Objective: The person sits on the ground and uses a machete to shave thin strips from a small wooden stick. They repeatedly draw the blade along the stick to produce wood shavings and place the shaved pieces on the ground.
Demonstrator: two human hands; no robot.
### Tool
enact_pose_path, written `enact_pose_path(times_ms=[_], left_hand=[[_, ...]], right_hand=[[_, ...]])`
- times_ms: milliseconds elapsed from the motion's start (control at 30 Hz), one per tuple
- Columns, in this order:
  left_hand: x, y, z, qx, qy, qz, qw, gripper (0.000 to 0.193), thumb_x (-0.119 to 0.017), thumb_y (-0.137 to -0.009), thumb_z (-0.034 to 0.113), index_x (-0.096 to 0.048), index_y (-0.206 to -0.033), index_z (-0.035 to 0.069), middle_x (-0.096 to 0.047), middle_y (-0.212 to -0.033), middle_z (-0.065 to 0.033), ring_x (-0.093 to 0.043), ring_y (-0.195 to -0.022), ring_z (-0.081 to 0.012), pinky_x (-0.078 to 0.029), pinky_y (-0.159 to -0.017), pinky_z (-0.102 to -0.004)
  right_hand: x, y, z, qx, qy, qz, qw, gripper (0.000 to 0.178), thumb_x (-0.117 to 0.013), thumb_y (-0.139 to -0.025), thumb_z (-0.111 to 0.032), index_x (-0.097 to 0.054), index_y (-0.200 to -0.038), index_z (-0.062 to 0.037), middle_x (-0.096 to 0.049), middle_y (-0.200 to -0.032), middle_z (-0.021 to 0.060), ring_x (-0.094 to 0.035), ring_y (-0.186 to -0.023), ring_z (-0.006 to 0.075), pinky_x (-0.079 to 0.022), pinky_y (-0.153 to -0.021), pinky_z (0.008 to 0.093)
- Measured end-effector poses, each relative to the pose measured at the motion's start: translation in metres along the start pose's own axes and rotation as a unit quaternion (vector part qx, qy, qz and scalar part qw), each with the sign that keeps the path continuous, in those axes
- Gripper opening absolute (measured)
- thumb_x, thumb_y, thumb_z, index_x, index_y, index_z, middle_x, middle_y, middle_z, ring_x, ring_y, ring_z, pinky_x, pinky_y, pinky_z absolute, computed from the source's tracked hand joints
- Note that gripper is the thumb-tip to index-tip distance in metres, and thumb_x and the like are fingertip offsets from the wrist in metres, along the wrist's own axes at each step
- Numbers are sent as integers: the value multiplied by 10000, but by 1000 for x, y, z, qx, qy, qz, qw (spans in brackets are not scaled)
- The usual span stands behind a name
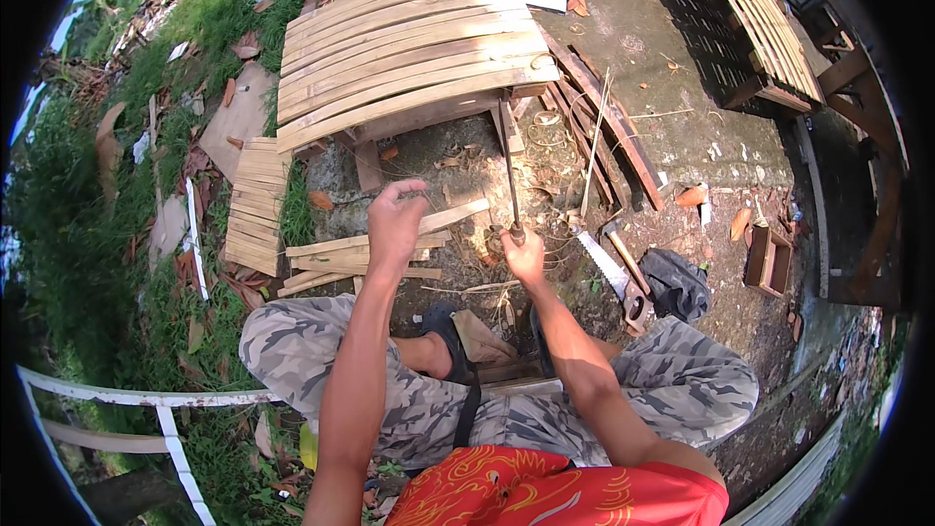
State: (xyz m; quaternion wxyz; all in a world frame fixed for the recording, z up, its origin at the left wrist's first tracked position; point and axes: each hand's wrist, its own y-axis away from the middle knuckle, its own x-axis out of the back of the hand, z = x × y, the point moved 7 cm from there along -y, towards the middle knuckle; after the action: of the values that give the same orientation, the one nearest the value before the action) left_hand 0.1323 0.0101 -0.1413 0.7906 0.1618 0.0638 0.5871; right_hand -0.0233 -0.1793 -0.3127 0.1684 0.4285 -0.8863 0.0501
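Note:
My right hand [524,253] is wrapped round the handle end of a long, narrow, dark-bladed tool [511,161]. The tool points away from me, and its far end meets the front right corner of a low bench [409,49] topped with bamboo slats. Whether the tip touches the wood I cannot tell. My left hand [397,219] is raised in front of the bench, fingers loosely bent and apart from the thumb, nothing visible in it. Below and beside it, several loose bamboo strips [370,255] lie on the ground.
A handsaw [612,273], a hammer [626,255] and a black bag [679,282] lie to the right. Dark planks [609,127] are stacked beside the bench. Another slatted bench [760,15] stands far right, near a small wooden box [769,261]. More slats [256,205] lie left.

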Motion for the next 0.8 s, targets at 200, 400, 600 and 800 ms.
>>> enact_pose_path(times_ms=[200, 400, 600, 800], left_hand=[[-4, 1, 3, 0, 21, -8, 1000, 269, -577, -821, 13, -613, -1087, -16, -530, -655, 48, -406, -554, -26, -289, -484, -227], [-9, 0, 5, 4, 15, -24, 1000, 291, -568, -814, -4, -606, -1102, -17, -537, -664, 49, -402, -548, -20, -288, -482, -219], [-5, 3, 3, 18, 38, -15, 999, 301, -567, -813, -15, -598, -1112, -18, -536, -668, 52, -398, -543, -19, -279, -474, -206], [-15, 2, 10, -7, 17, -22, 1000, 283, -587, -822, -4, -605, -1104, -17, -513, -652, 62, -382, -540, -14, -270, -471, -208]], right_hand=[[-10, 38, 78, -335, 207, -177, 902, 245, -565, -785, -140, -633, -766, 94, -642, -667, 235, -659, -560, 287, -510, -552, 408], [-13, 47, 71, -325, 69, -162, 929, 259, -572, -792, -162, -670, -827, 75, -673, -743, 224, -665, -627, 272, -509, -596, 383], [-22, 18, 23, -46, -76, -72, 993, 180, -653, -835, -174, -644, -864, 3, -635, -686, 92, -563, -631, 148, -456, -614, 336], [-19, 63, 123, -374, 256, -165, 876, 364, -584, -765, -207, -668, -935, 104, -688, -851, 268, -712, -789, 308, -554, -749, 397]])
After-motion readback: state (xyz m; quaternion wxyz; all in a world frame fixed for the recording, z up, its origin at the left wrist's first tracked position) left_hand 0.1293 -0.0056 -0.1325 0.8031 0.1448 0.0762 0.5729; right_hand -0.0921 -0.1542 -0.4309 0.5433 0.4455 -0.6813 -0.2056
